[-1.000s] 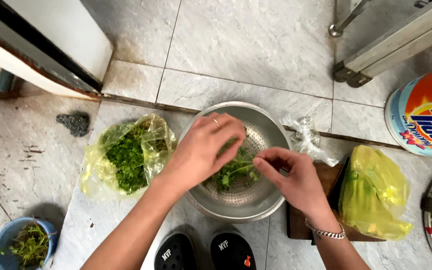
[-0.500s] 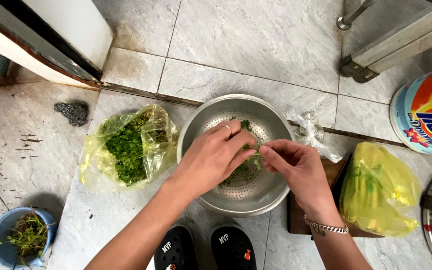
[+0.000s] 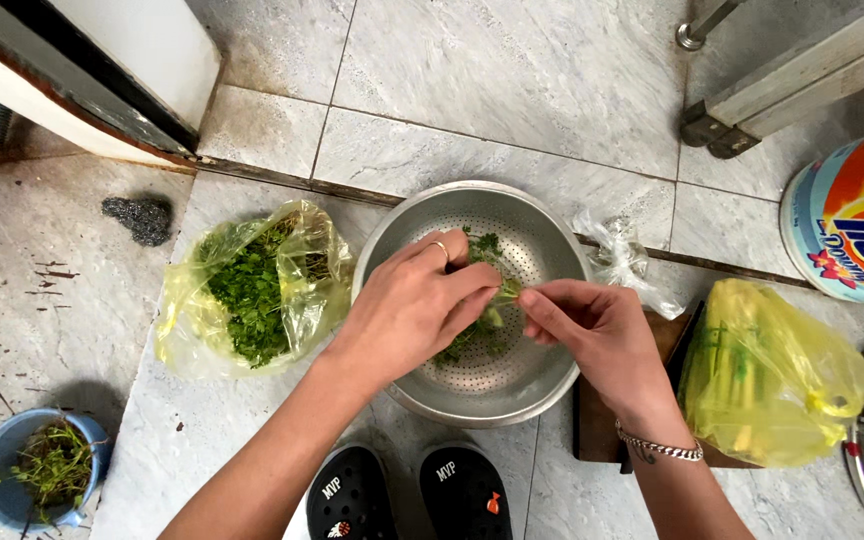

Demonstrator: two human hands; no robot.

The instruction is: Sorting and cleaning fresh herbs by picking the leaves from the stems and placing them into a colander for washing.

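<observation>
Seen from the head camera, both hands meet over a steel colander (image 3: 422,400) standing on the marble floor. The left hand (image 3: 407,310), with a ring on one finger, closes its fingers (image 3: 472,300) around a small sprig of green herbs (image 3: 487,250); the right hand (image 3: 592,335), a chain bracelet at its wrist, pinches the same sprig from the other side, thumb and forefinger pressed together on the stem. More herb pieces lie on the perforated bottom below.

By the look of it, the sprig is very light, limp and thin-stemmed. It likely bruises or tears easily, so the firmer stem seems the better place to hold than the leaves. If wet, it may cling to the skin.

Left of the colander lies an open, crumpled yellow bag (image 3: 252,290) full of leafy greens. At the far left corner stands a small blue bowl (image 3: 2,465) holding stems. Right of the colander, a second knotted yellow bag (image 3: 767,375) of stalks rests on a dark wooden board (image 3: 592,430), with a clear scrap of plastic (image 3: 617,255) behind. A round orange and blue detergent tub (image 3: 847,215) stands at the right edge. Black slippers (image 3: 402,495) show at the bottom.
</observation>
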